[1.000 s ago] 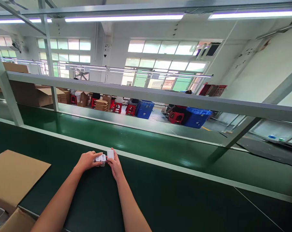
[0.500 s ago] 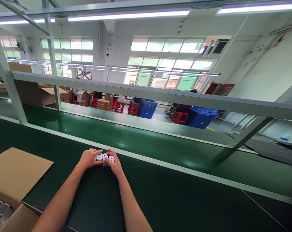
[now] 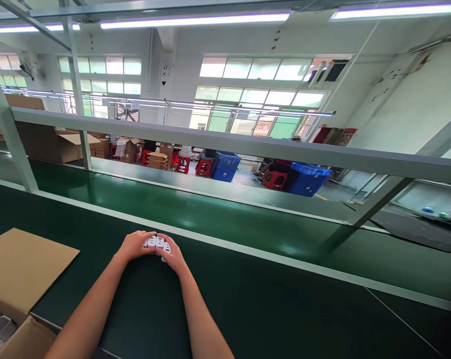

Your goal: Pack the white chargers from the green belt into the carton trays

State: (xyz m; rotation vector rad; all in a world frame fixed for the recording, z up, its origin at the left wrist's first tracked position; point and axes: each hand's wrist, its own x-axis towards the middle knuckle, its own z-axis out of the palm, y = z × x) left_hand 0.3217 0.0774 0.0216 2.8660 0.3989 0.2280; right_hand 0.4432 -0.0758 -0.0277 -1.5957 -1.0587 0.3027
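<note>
Several small white plastic pieces (image 3: pixel 159 242) with dark slots on top stand side by side in a short row on the dark green work surface (image 3: pixel 150 299). My left hand (image 3: pixel 135 244) is closed around the left end of the row, thumb in front and fingers behind. From the other side my right hand (image 3: pixel 173 255) grips the right end, its thumb on the near face and its fingers over the back. The hands almost meet at the middle of the row. Parts of the pieces are hidden behind my fingers.
An open cardboard box (image 3: pixel 27 269) at lower left holds several clear-walled containers (image 3: pixel 1 324). A pale strip (image 3: pixel 218 243) runs behind my hands, with a glossy green belt (image 3: pixel 195 209) beyond. Metal frame bars (image 3: pixel 225 137) cross above. Blue bins (image 3: pixel 225 167) and red stools stand farther back.
My right hand has moved slightly left and its fingers have closed in on the row. The white pieces now sit closer together. The view has shifted slightly.
</note>
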